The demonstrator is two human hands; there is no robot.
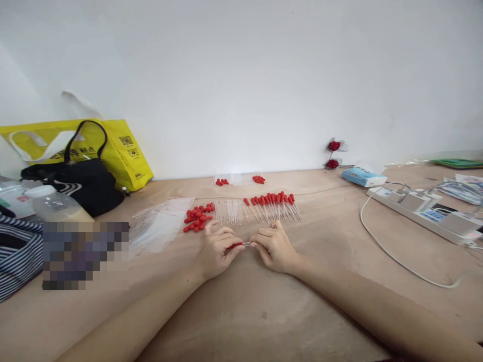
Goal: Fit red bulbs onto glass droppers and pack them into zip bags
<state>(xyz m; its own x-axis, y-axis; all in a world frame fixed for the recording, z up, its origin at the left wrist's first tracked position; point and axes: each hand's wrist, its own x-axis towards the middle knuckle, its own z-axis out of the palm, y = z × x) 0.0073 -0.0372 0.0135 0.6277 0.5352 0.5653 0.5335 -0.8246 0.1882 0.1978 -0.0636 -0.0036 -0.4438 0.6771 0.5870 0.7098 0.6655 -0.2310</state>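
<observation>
Here, left hand (219,250) holds one red bulb (236,245); right hand (274,247), one tube (246,244).

Red bulb (236,246): partly covered by the fingers of the left hand (221,251). Clear tube (246,244): right end hidden within the right hand (274,249). Red-capped droppers (277,199): overlapping, the exact count indeterminable. Both forearms: cut off by the lower edge. Pixelated patch (81,256): contents unreadable, with the base of the plastic bottle (62,205) obscured. Striped fabric (18,259): cropped at the left edge. Yellow bag (132,156): also cropped there, its lettering partly masked by the black bag (85,186). Green object (458,163): truncated at the right edge.
</observation>
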